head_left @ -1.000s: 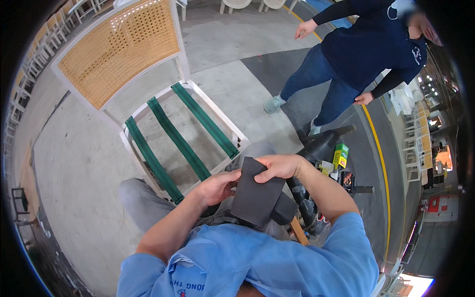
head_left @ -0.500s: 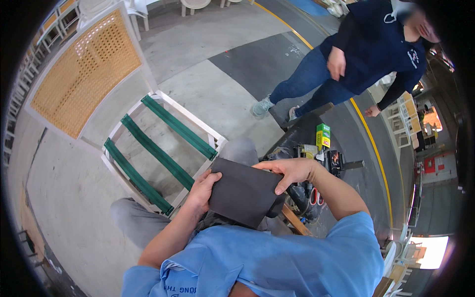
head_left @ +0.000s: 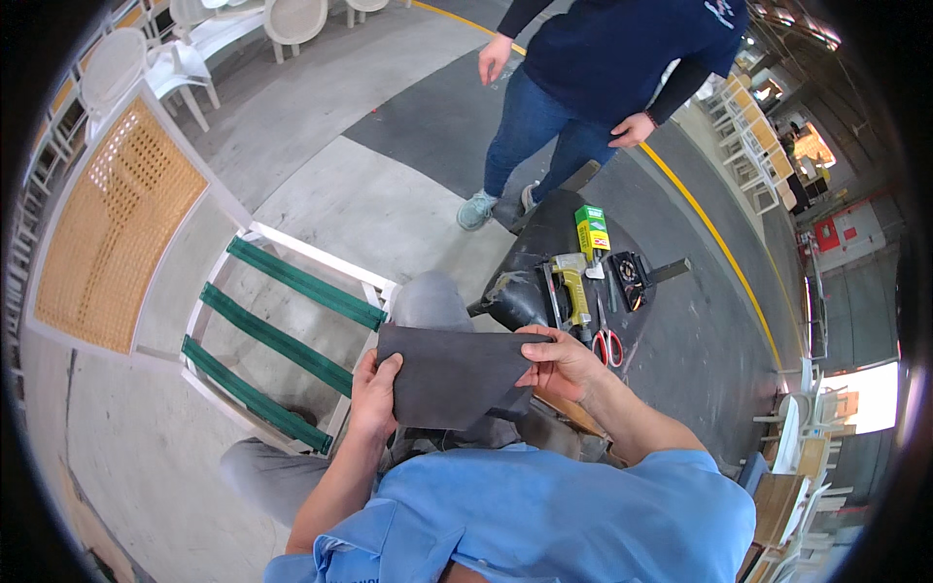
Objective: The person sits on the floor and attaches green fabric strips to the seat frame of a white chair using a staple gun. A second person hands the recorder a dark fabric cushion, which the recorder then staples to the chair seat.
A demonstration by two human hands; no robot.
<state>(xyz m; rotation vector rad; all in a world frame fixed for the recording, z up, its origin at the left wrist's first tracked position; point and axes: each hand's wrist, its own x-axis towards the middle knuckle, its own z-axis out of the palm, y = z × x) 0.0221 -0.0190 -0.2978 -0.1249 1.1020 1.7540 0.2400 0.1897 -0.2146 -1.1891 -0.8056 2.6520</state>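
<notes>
A dark grey-black sheet of thin material is stretched flat in front of my lap. My left hand pinches its left edge, thumb on top. The upper right corner is gripped by my right hand, fingers curled around it. To the left of my hands stands a white chair frame with a woven cane back. Several green webbing straps cross its seat opening, and neither hand touches them.
A black padded surface on the right carries a yellowish staple gun, red-handled scissors, a green-yellow box and a black open case. Beyond it stands another person. White chairs line the background.
The sheet has turned level and shifted slightly left, still between both hands. My view has swung, bringing the staple gun and scissors into plainer sight. The other person's arms have changed position.
</notes>
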